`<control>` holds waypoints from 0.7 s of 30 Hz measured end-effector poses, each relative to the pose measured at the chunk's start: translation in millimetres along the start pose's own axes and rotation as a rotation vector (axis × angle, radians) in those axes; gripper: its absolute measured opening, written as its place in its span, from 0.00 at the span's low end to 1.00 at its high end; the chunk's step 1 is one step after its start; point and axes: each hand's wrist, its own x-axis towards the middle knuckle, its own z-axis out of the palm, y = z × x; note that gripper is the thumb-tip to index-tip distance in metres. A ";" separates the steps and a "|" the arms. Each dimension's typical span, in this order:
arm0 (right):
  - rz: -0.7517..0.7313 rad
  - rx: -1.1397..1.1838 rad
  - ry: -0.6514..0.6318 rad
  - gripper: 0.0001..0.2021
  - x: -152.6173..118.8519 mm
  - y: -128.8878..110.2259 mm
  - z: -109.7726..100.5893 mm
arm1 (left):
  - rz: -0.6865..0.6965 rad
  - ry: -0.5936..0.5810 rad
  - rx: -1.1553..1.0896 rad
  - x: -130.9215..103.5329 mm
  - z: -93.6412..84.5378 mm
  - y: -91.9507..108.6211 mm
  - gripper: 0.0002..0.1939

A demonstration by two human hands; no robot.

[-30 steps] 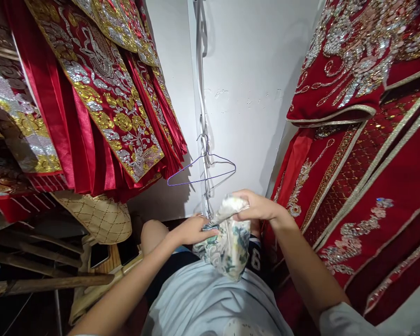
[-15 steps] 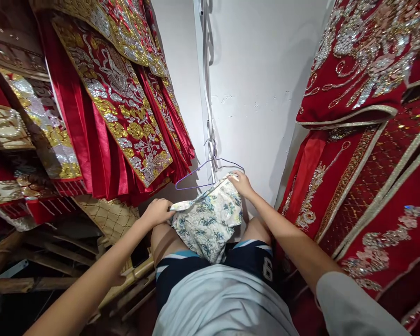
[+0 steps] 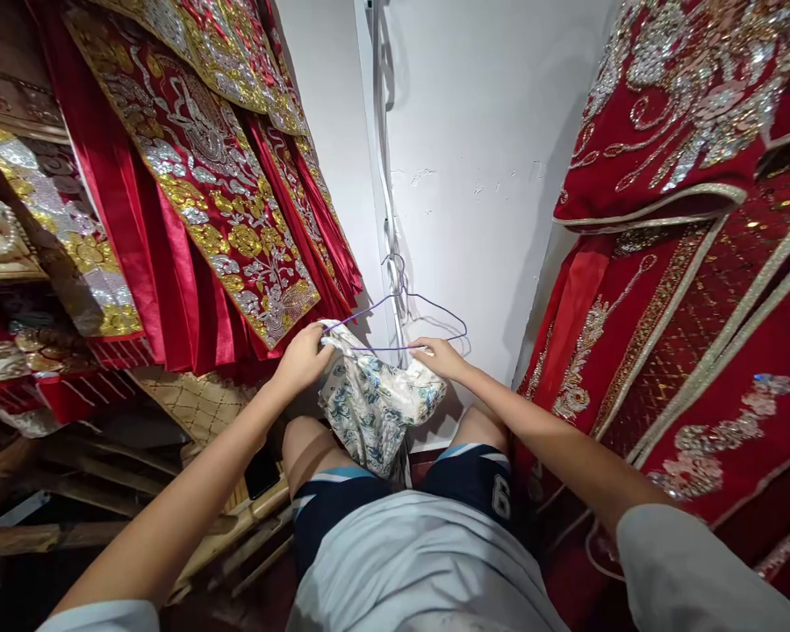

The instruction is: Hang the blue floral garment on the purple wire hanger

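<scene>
A pale garment (image 3: 369, 395) with a blue-green floral print hangs between my two hands, its lower part drooping in folds between my knees. My left hand (image 3: 303, 358) is closed on the band-like left edge, right at the left end of a thin purple wire hanger (image 3: 438, 305). Fingers of my right hand (image 3: 440, 358) pinch the garment's upper edge by the hanger's bottom bar; whether they also grip the bar I cannot tell. The garment's left corner lies over the hanger's left end. The hanger's hook is up at a white vertical strip (image 3: 383, 175) on the wall.
Red embroidered costumes (image 3: 237, 219) with gold and silver sequins hang close on the left. More beaded red garments (image 3: 664, 351) hang on the right. Bamboo furniture (image 3: 263, 509) stands at lower left. A white wall (image 3: 474, 132) is in front.
The garment's left corner has risen onto the hanger's left end with my left hand. My right hand has moved slightly left and down to the hanger's bottom bar.
</scene>
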 end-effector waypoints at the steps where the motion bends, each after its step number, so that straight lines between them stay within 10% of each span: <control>1: -0.016 -0.013 -0.027 0.16 -4.4 -4.9 -3.7 | -0.034 0.031 0.020 5.2 0.0 1.5 0.10; 16: -0.066 -0.172 -0.306 0.47 -34.9 -38.9 -29.9 | 0.147 -0.044 -0.151 68.8 48.3 13.3 0.20; 21: 0.010 -0.331 -0.008 0.43 -49.5 -28.9 -67.8 | 0.152 -0.033 -0.161 67.5 51.3 3.9 0.18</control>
